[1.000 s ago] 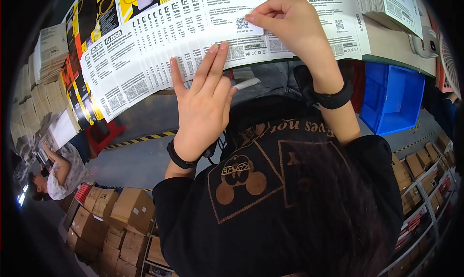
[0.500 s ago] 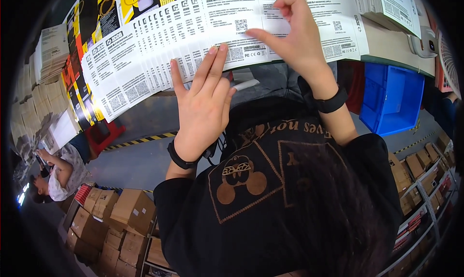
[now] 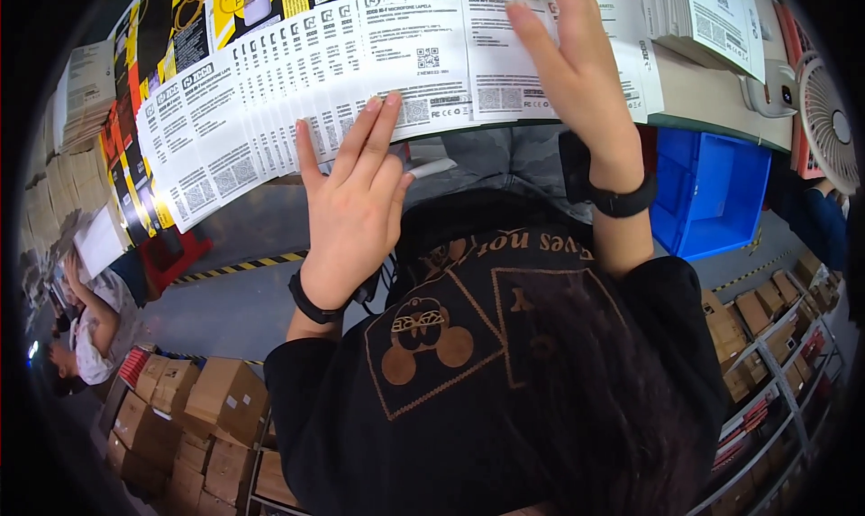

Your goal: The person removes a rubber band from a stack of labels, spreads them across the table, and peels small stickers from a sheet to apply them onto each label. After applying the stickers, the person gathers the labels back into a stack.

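Note:
A long row of overlapping white printed sheets (image 3: pixel 208 137) lies fanned out along the table's near edge. My left hand (image 3: pixel 354 201) is open, palm down, its fingertips resting on the lower edge of the fanned sheets near the middle. Further right, my right hand (image 3: pixel 581 75) is open over another white sheet (image 3: pixel 505 61), thumb and fingers spread. Its fingertips run partly out of the top of the picture, so whether they touch the paper I cannot tell. Both wrists wear black bands.
A thick stack of printed sheets (image 3: pixel 712 30) sits at the right, near a white fan (image 3: pixel 826 124). A black and yellow printed sheet (image 3: pixel 149 165) lies at the left. Below the table edge is a blue crate (image 3: pixel 721 192). Another person (image 3: pixel 90 327) is at far left, beyond cardboard boxes (image 3: pixel 225 399).
My right hand has moved right and slightly down along the row, its fingers spreading. A sheet at the right now lies shifted over its neighbours. My left hand stays on the fanned sheets.

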`<state>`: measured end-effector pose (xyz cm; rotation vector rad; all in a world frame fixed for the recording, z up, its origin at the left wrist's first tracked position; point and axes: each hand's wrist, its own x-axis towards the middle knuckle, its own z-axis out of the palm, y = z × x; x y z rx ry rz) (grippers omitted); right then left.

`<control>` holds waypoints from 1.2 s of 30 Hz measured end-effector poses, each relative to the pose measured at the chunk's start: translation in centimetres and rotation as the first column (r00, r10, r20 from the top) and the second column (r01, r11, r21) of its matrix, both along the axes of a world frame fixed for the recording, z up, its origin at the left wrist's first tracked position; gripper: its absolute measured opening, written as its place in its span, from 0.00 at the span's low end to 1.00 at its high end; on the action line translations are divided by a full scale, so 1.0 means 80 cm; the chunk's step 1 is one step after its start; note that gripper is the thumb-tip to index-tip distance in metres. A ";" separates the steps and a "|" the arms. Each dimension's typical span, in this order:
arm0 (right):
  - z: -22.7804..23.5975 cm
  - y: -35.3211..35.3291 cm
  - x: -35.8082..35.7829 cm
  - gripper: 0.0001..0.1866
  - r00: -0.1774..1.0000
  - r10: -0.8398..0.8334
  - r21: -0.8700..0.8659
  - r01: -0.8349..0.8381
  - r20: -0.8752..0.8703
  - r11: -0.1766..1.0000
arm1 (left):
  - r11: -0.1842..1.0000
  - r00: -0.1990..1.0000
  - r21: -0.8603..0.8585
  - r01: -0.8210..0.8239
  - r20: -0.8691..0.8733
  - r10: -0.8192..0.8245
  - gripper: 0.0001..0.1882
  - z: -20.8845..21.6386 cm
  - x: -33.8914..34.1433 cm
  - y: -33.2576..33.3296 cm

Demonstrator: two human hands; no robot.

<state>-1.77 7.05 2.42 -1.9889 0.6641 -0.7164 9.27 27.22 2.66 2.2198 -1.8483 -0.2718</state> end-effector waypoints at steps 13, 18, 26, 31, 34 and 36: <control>-0.064 -0.035 0.015 0.14 0.997 0.006 -0.295 0.019 0.082 0.955 | 0.995 0.988 0.098 -0.004 0.154 -0.011 0.05 0.043 -0.023 -0.030; -0.063 -0.031 0.016 0.12 0.990 -0.022 0.081 0.010 0.139 0.997 | 0.997 0.991 -0.036 0.075 0.111 -0.070 0.03 0.008 -0.029 -0.067; -0.066 -0.037 0.018 0.13 0.973 -0.043 0.189 -0.001 0.227 0.982 | 0.998 0.986 -0.029 0.055 0.161 -0.050 0.06 -0.011 -0.030 -0.071; -0.041 -0.028 0.017 0.16 0.986 -0.033 0.188 0.002 0.164 0.982 | 0.999 0.975 -0.002 0.040 0.221 -0.039 0.06 -0.012 -0.037 -0.070; -0.040 -0.031 0.014 0.16 0.995 0.009 0.018 -0.011 0.103 1.000 | 0.996 0.978 -0.022 0.088 0.191 -0.082 0.05 -0.007 -0.027 -0.065; -0.038 -0.033 0.012 0.17 0.999 0.054 -0.253 -0.051 0.003 0.966 | 0.980 0.980 -0.082 0.181 0.094 -0.174 0.04 0.002 -0.014 -0.058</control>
